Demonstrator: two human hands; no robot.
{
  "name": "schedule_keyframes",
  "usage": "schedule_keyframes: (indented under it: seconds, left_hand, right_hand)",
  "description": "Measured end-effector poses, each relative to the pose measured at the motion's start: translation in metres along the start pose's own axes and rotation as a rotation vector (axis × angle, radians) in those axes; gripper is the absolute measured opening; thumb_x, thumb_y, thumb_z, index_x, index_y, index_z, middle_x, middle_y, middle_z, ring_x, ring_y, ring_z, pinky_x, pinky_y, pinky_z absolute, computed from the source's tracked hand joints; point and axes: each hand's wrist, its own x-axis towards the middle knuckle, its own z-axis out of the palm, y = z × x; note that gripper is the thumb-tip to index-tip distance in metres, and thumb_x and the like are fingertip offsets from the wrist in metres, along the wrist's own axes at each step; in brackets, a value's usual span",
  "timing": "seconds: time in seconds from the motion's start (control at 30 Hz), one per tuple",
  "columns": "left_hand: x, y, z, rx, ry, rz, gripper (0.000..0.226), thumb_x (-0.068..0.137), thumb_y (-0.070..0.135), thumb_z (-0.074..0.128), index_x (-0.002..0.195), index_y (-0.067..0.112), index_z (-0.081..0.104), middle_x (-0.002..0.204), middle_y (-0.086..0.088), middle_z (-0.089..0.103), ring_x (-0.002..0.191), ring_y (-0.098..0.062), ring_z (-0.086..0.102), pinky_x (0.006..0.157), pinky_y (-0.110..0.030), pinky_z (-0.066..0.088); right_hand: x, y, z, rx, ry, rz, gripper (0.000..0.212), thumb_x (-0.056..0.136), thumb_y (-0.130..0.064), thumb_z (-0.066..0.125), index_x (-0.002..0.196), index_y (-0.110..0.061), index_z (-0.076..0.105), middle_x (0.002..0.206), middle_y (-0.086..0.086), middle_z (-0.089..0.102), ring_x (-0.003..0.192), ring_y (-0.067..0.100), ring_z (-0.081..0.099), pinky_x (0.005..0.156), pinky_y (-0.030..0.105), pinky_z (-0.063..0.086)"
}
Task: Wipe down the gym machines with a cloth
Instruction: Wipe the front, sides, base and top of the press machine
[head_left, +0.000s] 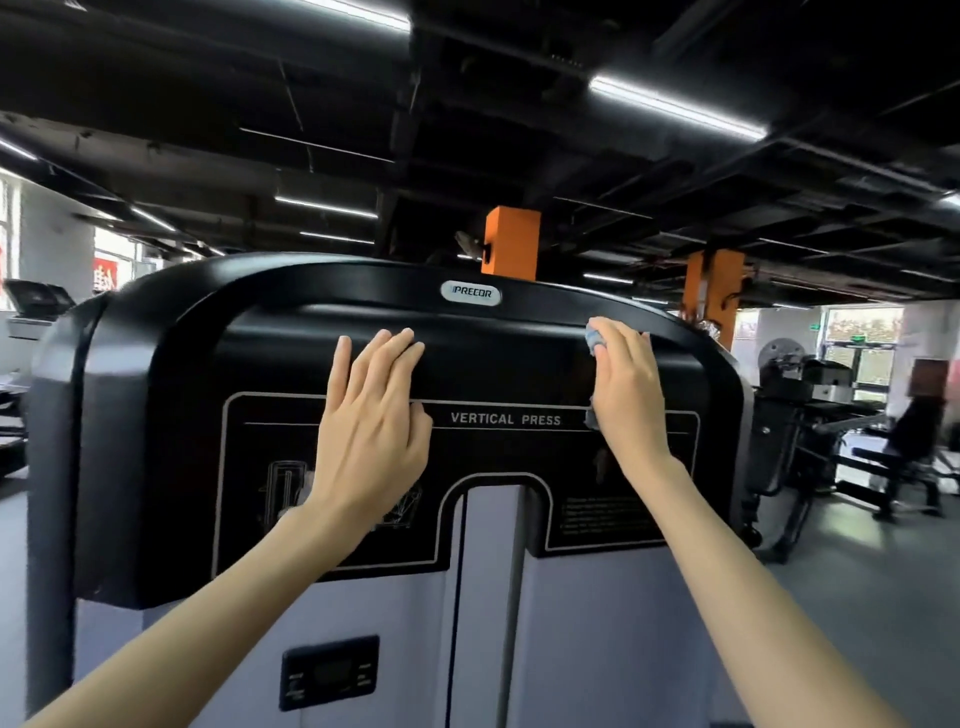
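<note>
A black shroud of a gym machine (519, 358), labelled "VERTICAL PRESS", fills the middle of the head view. My left hand (371, 410) lies flat against its upper face with straight fingers, left of the label. My right hand (626, 384) presses a small pale blue cloth (594, 338) against the shroud's upper right; the cloth shows only at my fingertips and below my thumb, the rest is hidden under the palm.
Below the shroud is a grey panel with a small black display (329, 673). Orange posts (510, 240) rise behind the machine. More gym equipment (810, 410) stands at the right, and a blurred person (917, 441) is there. A treadmill (36, 304) is at the far left.
</note>
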Motion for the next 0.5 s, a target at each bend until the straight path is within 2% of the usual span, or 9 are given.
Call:
schedule_keyframes:
  seconds: [0.07,0.17,0.27,0.33,0.43,0.5]
  left_hand:
    - [0.003,0.009,0.007,-0.008,-0.013,0.018,0.051,0.086,0.013,0.041,0.134,0.001,0.052,0.141,-0.01,0.051,0.139,-0.026,0.037,0.124,-0.038,0.003]
    - [0.007,0.026,0.018,-0.048,-0.063,0.08,0.053,0.088,0.018,0.035,0.135,0.003,0.052,0.142,-0.009,0.051,0.14,-0.024,0.038,0.124,-0.038,0.005]
    - [0.011,0.047,0.03,-0.065,-0.102,0.153,0.054,0.088,0.02,0.033,0.135,0.003,0.052,0.143,-0.009,0.05,0.14,-0.023,0.037,0.123,-0.039,0.008]
    - [0.015,0.062,0.04,-0.074,-0.112,0.192,0.053,0.088,0.02,0.033,0.134,0.002,0.054,0.142,-0.009,0.051,0.14,-0.024,0.039,0.122,-0.041,0.01]
    - [0.026,0.083,0.056,-0.065,-0.137,0.238,0.053,0.088,0.021,0.033,0.132,0.002,0.056,0.14,-0.01,0.054,0.138,-0.025,0.042,0.121,-0.041,0.011]
    - [0.036,0.095,0.069,-0.048,-0.161,0.257,0.054,0.088,0.022,0.032,0.131,0.001,0.057,0.138,-0.011,0.056,0.136,-0.026,0.045,0.12,-0.042,0.012]
  right_hand:
    - [0.001,0.025,-0.01,-0.042,-0.004,-0.009,0.04,0.101,-0.018,0.031,0.131,-0.003,0.053,0.13,0.01,0.057,0.124,0.02,0.047,0.118,0.045,0.026]
    - [0.002,0.063,-0.023,-0.086,0.014,0.043,0.034,0.102,-0.009,0.04,0.133,-0.003,0.052,0.133,0.01,0.054,0.126,0.02,0.045,0.113,0.049,0.033]
    - [0.001,0.091,-0.035,-0.226,0.042,0.083,0.037,0.102,-0.007,0.042,0.138,-0.004,0.05,0.14,0.012,0.05,0.131,0.025,0.043,0.114,0.039,0.034]
    - [0.006,0.105,-0.039,-0.295,0.053,0.083,0.038,0.102,-0.008,0.043,0.139,-0.004,0.049,0.14,0.011,0.05,0.13,0.027,0.044,0.11,0.037,0.038]
    - [0.013,0.109,-0.04,-0.168,0.145,0.267,0.036,0.104,-0.016,0.037,0.137,-0.007,0.05,0.134,0.008,0.053,0.122,0.025,0.048,0.096,0.03,0.042]
    - [0.003,0.103,-0.038,-0.111,0.208,0.322,0.038,0.105,-0.02,0.034,0.138,-0.009,0.049,0.136,0.007,0.052,0.125,0.022,0.047,0.097,0.024,0.038]
